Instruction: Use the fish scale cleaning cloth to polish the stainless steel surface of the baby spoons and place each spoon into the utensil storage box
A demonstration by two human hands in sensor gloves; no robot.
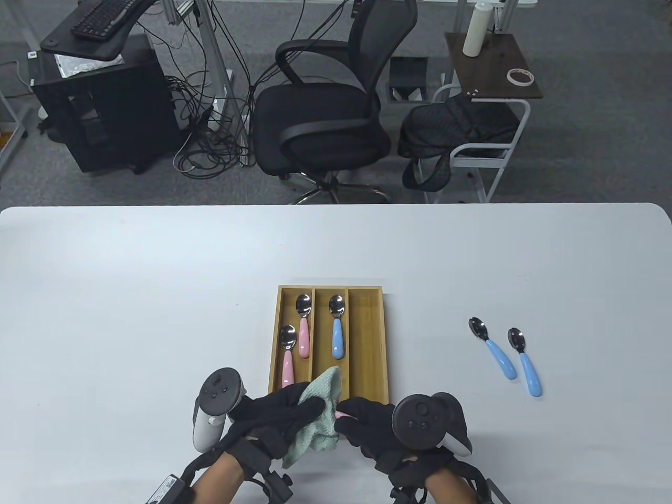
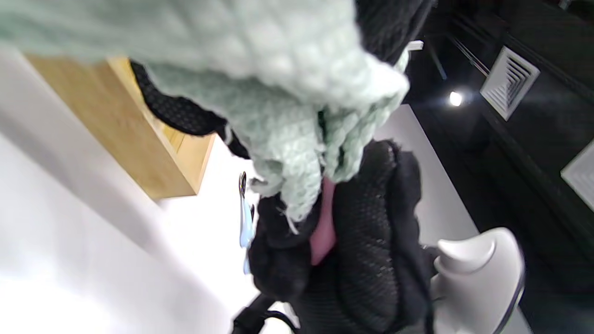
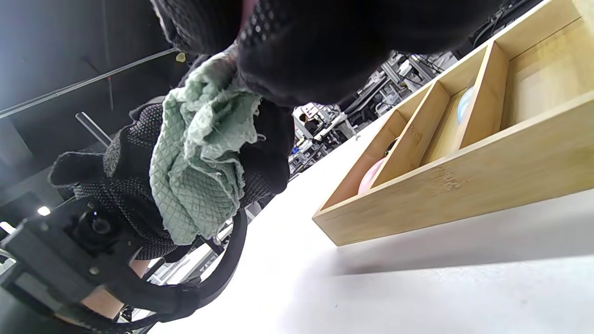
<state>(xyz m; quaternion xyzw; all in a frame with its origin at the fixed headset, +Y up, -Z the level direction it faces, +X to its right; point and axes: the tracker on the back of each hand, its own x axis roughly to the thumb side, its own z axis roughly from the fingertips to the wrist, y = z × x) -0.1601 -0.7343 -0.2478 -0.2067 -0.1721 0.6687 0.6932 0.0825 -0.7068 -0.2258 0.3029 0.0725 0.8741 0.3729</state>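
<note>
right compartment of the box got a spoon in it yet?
No. In the table view the right compartment of the utensil storage box is bare wood; spoons lie only in the left and middle ones.

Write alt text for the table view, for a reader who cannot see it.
Two gloved hands at the near table edge polish a pink-handled spoon: the left hand holds a green cloth around it, the right hand holds its handle. Behind them a wooden box holds two pink spoons and one blue; two blue spoons lie to its right.
</note>
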